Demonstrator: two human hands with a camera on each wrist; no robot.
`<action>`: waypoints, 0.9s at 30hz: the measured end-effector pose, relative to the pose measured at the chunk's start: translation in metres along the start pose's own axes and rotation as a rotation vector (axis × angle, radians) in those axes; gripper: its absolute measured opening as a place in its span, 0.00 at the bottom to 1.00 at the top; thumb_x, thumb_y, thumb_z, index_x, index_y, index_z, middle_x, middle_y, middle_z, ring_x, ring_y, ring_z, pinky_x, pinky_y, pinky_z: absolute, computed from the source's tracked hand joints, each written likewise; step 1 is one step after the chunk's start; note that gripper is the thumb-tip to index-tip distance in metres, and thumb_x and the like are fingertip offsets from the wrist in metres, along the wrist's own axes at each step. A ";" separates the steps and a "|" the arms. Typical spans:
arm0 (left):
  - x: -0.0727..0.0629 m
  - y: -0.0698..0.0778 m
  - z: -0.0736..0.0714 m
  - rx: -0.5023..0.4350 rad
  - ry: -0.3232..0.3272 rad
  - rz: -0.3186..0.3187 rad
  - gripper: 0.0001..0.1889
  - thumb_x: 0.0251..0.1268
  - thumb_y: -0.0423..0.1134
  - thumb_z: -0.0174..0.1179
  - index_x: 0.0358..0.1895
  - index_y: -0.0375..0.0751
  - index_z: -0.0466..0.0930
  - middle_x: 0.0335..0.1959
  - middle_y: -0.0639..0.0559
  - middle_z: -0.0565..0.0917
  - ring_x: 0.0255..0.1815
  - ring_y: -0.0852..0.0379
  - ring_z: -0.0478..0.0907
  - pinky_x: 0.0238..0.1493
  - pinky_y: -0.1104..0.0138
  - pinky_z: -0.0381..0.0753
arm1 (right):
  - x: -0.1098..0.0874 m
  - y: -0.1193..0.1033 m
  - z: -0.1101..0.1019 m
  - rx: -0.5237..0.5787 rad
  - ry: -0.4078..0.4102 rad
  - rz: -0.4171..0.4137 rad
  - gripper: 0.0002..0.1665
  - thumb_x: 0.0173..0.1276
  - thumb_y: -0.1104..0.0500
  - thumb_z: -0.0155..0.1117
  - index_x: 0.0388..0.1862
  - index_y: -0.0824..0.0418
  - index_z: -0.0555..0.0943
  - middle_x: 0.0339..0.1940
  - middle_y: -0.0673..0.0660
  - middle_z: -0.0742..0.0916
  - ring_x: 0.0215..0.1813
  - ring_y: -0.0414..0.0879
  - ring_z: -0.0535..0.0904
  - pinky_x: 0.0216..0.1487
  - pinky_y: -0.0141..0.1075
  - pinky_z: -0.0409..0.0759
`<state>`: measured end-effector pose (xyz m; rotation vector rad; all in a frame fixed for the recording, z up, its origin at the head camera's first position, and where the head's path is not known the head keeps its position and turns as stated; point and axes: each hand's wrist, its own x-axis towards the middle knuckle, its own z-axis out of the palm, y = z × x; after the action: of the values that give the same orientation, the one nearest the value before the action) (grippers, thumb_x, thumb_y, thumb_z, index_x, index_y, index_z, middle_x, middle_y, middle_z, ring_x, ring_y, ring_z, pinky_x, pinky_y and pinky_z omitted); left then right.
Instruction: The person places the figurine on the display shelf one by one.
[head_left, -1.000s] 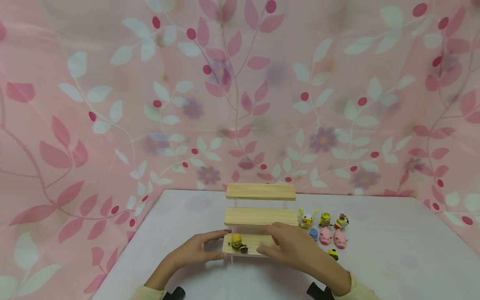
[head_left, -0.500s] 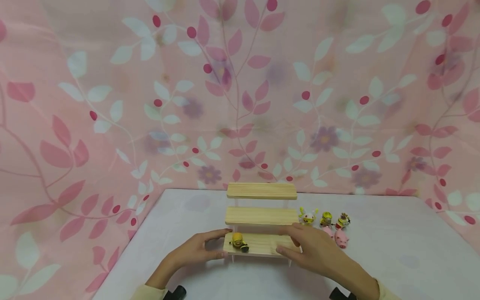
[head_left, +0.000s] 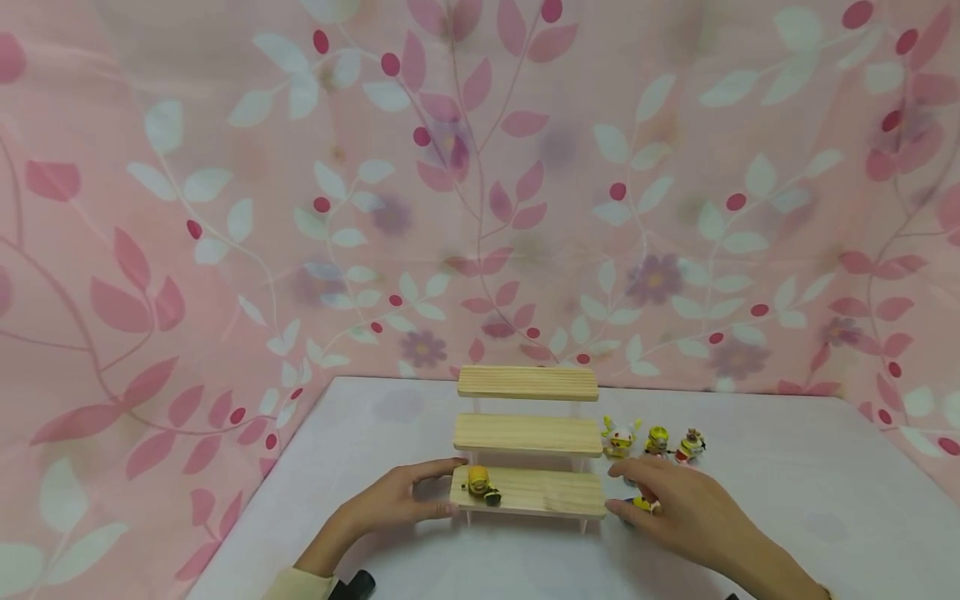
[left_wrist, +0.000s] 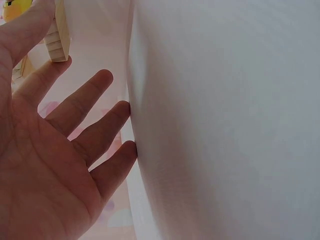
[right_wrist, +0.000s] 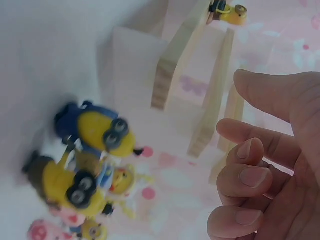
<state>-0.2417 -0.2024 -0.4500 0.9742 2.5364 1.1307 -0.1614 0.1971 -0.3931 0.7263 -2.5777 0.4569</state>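
A three-tier wooden display stand (head_left: 551,493) with pale boards stands at mid-table. On the lowest board's left part sits a yellow-and-black minion figurine (head_left: 478,482). My left hand (head_left: 393,502) holds that board's left end between thumb and index finger, the other fingers spread. Just off the board's right end, my right hand (head_left: 686,507) has its fingers loosely bent with nothing in them. It partly covers toys on the table. The right wrist view shows a minion figurine in blue overalls (right_wrist: 100,131) and a dark-goggled minion figurine (right_wrist: 70,186) there.
Behind my right hand stand a white-and-yellow eared figurine (head_left: 618,437), a yellow figurine (head_left: 657,441) and another small figurine (head_left: 691,446). A pink pig (right_wrist: 45,231) shows low in the right wrist view. Pink leaf-patterned cloth (head_left: 480,208) hangs behind the white table (head_left: 360,433).
My right hand has moved rightward from over the lowest board to beside its right end, over the toys. The left hand keeps its place at the stand, and the minion on the board stays put.
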 end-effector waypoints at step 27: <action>0.000 -0.003 0.001 0.006 -0.005 -0.016 0.35 0.62 0.60 0.64 0.72 0.57 0.69 0.68 0.64 0.71 0.69 0.54 0.67 0.66 0.47 0.67 | -0.040 0.045 -0.009 -0.031 0.007 0.124 0.19 0.53 0.44 0.79 0.43 0.40 0.82 0.21 0.35 0.63 0.22 0.29 0.57 0.21 0.28 0.56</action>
<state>-0.2426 -0.2031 -0.4530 0.9556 2.5404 1.1164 -0.1528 0.2543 -0.4134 0.5560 -2.6265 0.4562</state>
